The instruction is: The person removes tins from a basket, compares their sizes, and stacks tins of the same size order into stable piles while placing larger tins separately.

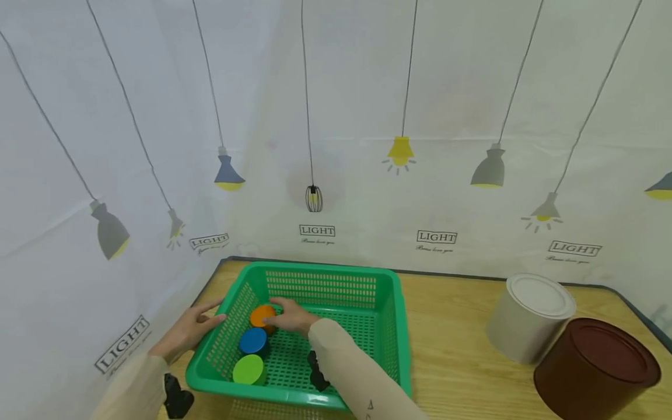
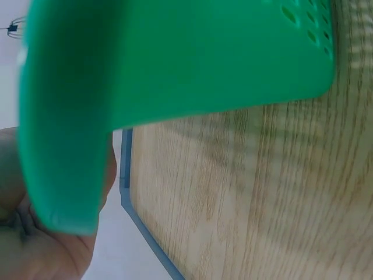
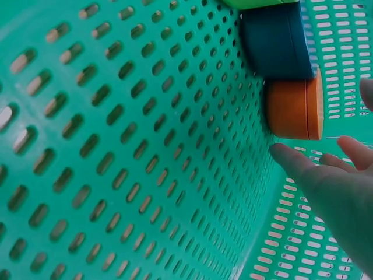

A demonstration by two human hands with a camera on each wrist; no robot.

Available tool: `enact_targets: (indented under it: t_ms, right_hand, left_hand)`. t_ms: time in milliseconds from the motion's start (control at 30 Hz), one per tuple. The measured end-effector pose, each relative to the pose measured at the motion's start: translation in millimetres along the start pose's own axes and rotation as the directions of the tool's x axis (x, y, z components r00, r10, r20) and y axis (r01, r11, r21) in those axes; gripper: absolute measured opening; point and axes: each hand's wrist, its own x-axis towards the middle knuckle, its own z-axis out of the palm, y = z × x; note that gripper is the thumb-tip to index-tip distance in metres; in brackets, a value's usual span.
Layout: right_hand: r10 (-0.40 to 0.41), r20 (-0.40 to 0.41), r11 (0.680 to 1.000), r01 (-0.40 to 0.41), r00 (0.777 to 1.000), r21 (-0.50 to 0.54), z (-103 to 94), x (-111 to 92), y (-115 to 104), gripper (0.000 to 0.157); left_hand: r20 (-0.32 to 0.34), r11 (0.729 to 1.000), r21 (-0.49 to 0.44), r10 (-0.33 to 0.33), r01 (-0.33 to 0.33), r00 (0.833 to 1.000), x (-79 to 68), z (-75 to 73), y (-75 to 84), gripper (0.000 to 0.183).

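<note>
A green perforated plastic basket (image 1: 315, 394) stands on the wooden table. Along its left side sit a round orange lidded tin (image 1: 261, 315), a blue one (image 1: 254, 342) and a lime-green one (image 1: 249, 370) in a row. My right hand (image 1: 291, 318) reaches inside the basket around the orange tin, its fingers extended. The right wrist view shows those fingers (image 3: 291, 160) close beside the orange tin (image 3: 294, 109), not closed round it. My left hand (image 1: 190, 328) is at the basket's left rim, thumb and index finger stretched toward it; in the left wrist view the rim (image 2: 64, 192) partly hides that hand.
To the right on the table (image 1: 446, 326) stand a white lidded canister (image 1: 530, 315) and a dark red-brown one (image 1: 595, 367), side by side. A pale wall covering printed with hanging lamps rises behind and to the left.
</note>
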Motion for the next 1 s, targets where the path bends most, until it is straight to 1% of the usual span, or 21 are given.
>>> enact_targets:
  t_ms: [100,233,333,433,500,667,833,900,1000]
  right_hand:
    - [0.004,-0.004,1.000,-0.004,1.000,-0.011,-0.3,1,0,0.053]
    - [-0.017,0.008,1.000,0.017,1.000,-0.008,-1.8,0,1,0.052]
    - [-0.025,0.001,1.000,0.025,1.000,-0.003,-3.7,-1,3,0.051]
    - [-0.010,-0.015,1.000,0.010,1.000,0.008,-6.0,-2,6,0.050]
    - [0.008,-0.023,1.000,-0.008,1.000,0.003,-7.5,-2,7,0.049]
    - [0.044,-0.034,0.999,-0.044,0.998,0.004,-10.0,-4,7,0.044]
    - [0.043,-0.062,0.998,-0.040,0.997,0.048,-15.3,-7,7,0.034]
    - [0.045,-0.072,0.998,-0.043,0.996,0.036,-17.8,-8,9,0.031]
    - [0.031,-0.081,1.000,-0.031,0.996,0.000,-18.3,-8,11,0.036]
  left_hand:
    - [0.007,1.000,0.005,0.007,-0.007,1.000,-0.1,0.4,1.2,0.058]
    - [0.000,1.000,0.011,0.012,-0.012,1.000,-0.7,1.7,2.3,0.058]
    - [0.005,1.000,0.009,0.023,-0.023,1.000,-0.8,3.9,2.4,0.058]
    - [0.003,1.000,0.005,0.028,-0.028,1.000,-0.5,6.0,1.9,0.058]
    - [-0.012,1.000,0.011,0.024,-0.024,1.000,-0.3,6.7,1.6,0.057]
    - [-0.018,0.999,0.017,0.035,-0.035,0.999,-1.9,4.6,0.5,0.057]
    - [-0.015,0.999,0.028,0.034,-0.033,0.999,-3.1,1.4,2.3,0.057]
    - [-0.013,0.999,0.037,0.032,-0.031,0.999,-3.4,0.9,3.5,0.057]
    - [-0.005,0.999,0.032,0.039,-0.039,0.999,-4.0,1.1,3.9,0.056]
